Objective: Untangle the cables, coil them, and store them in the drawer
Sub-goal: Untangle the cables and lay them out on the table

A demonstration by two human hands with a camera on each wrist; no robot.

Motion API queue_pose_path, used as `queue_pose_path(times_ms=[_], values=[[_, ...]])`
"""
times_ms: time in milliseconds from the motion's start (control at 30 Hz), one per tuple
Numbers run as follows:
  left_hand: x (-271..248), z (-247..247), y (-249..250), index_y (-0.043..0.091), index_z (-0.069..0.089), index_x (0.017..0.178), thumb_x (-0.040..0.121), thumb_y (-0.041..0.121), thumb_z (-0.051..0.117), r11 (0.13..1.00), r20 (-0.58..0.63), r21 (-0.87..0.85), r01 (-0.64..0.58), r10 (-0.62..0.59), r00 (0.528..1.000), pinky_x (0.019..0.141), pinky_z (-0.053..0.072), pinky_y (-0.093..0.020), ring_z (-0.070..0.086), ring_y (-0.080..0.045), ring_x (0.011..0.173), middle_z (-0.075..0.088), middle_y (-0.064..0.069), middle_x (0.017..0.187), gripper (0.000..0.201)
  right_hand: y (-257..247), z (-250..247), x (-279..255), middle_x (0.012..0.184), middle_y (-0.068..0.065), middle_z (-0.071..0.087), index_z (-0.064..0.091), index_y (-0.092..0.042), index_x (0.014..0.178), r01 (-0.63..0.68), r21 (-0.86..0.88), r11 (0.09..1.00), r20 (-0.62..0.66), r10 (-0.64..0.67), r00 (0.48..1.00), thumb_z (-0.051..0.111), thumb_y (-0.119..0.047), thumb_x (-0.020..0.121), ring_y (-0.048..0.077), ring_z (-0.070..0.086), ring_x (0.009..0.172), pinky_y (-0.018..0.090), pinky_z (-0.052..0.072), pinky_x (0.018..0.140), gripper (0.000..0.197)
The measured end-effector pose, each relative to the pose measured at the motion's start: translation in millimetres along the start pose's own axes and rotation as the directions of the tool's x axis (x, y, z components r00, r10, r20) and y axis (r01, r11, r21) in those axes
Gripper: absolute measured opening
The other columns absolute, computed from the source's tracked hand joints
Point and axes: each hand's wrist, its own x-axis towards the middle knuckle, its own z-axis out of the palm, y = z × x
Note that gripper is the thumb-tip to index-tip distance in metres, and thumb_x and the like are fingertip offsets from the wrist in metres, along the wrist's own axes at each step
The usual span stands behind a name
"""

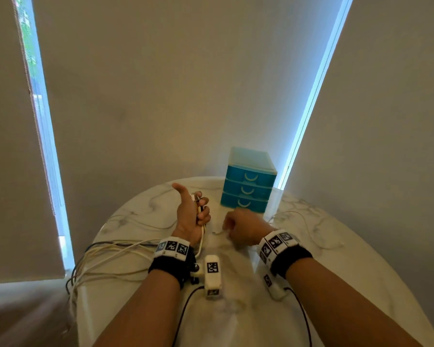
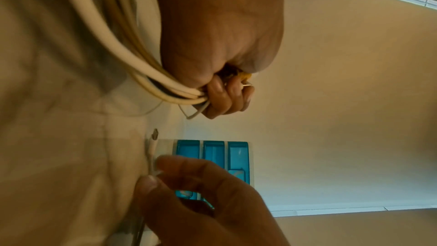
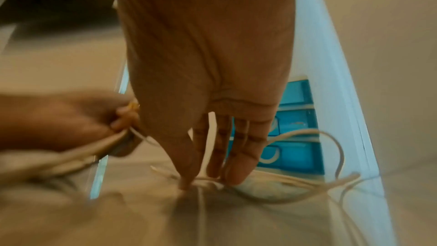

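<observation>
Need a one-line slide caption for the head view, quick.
Left hand grips a bundle of cables; right hand pinches a thin cable on the table near closed blue drawers.

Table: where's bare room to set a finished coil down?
Free: the marble table right of the right hand, toward its near right edge, and the strip between the forearms. Crowded: the left edge, where the cable bundle gripped by the left hand trails off, and before the blue drawer unit.
</observation>
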Motion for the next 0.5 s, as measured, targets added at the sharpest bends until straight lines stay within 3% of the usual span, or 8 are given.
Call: queue_pose_path(times_ms=[67,133,233,267,333,400,433,500], values=[[1.8,-0.5,-0.4,0.022,0.051,0.087,0.088,0.093,0.03,1.0,0.008,0.025,-0.019,0.019,1.0,0.036,0.019,-0.019,0.028,-0.008,0.039,0.046,0.004,0.065,0.074,3.0,-0.8,2.0,0.103,-0.006,0.067,0.068,-0.031,0.096,0.006,-0.075,0.997,0.045,-0.003,0.999,0.074,-0.023,0.093,0.019,0.065,0.101,0.037,0.058,0.096,0.01],[2.2,-0.2,-1.0,0.022,0.054,0.088,0.089,0.092,0.031,0.997,0.009,0.058,-0.05,0.049,0.999,0.036,0.019,-0.019,0.027,-0.008,0.04,0.047,0.004,0.066,0.074,8.6,-0.1,-2.9,0.102,-0.006,0.07,0.068,-0.029,0.093,0.002,-0.06,0.998,0.074,0.002,0.997,0.071,-0.026,0.094,0.019,0.067,0.1,0.036,0.057,0.094,0.005],[0.6,4.5,-2.3,0.018,0.058,0.09,0.089,0.092,0.035,0.983,-0.003,0.162,-0.085,0.087,0.996,0.038,0.02,-0.021,0.027,-0.009,0.043,0.047,0.003,0.068,0.077,15.5,-4.8,-22.0,0.102,-0.006,0.073,0.071,-0.023,0.1,0.028,0.289,0.957,-0.002,-0.028,1.0,0.071,-0.024,0.098,0.01,0.069,0.092,0.025,0.055,0.082,0.002],[-0.9,7.3,-3.1,0.017,0.059,0.092,0.087,0.092,0.038,0.976,-0.006,0.196,-0.094,0.096,0.995,0.039,0.021,-0.022,0.027,-0.009,0.045,0.047,0.003,0.068,0.078,16.1,-6.1,-29.8,0.1,-0.004,0.075,0.073,-0.019,0.103,0.052,0.503,0.863,-0.072,-0.018,0.997,0.072,-0.023,0.1,0.008,0.072,0.086,0.022,0.055,0.074,0.005],[-4.9,11.9,-4.6,0.015,0.06,0.099,0.083,0.092,0.045,0.968,0.006,0.233,-0.095,0.096,0.995,0.041,0.023,-0.022,0.028,-0.008,0.049,0.047,0.005,0.07,0.08,17.0,-3.7,-43.7,0.097,0.004,0.078,0.076,-0.012,0.107,0.109,0.845,0.524,-0.173,0.073,0.982,0.073,-0.023,0.101,0.012,0.074,0.081,0.022,0.056,0.069,0.013],[-9.8,14.1,-6.3,0.015,0.061,0.106,0.078,0.09,0.056,0.967,0.057,0.242,-0.086,0.075,0.996,0.045,0.025,-0.021,0.03,-0.007,0.053,0.049,0.006,0.073,0.08,15.0,7.1,-50.2,0.095,0.007,0.077,0.078,-0.009,0.111,0.133,0.965,0.224,-0.169,0.152,0.974,0.075,-0.023,0.099,0.015,0.072,0.08,0.026,0.057,0.071,0.018],[-12.1,15.0,-7.6,0.015,0.061,0.108,0.075,0.088,0.062,0.965,0.095,0.248,-0.085,0.063,0.993,0.047,0.025,-0.021,0.031,-0.006,0.055,0.051,0.007,0.075,0.079,13.4,14.5,-49.7,0.094,0.007,0.077,0.078,-0.009,0.112,0.131,0.98,0.152,-0.157,0.176,0.972,0.076,-0.024,0.098,0.015,0.071,0.081,0.027,0.057,0.071,0.021],[-17.5,17.0,-10.2,0.016,0.062,0.105,0.073,0.082,0.074,0.945,0.17,0.316,-0.081,0.027,0.985,0.051,0.026,-0.024,0.034,-0.007,0.055,0.053,0.006,0.077,0.074,11.4,25.7,-45.3,0.094,0.01,0.078,0.079,-0.007,0.112,0.128,0.985,0.114,-0.15,0.213,0.965,0.077,-0.024,0.096,0.017,0.071,0.083,0.027,0.057,0.07,0.023]])
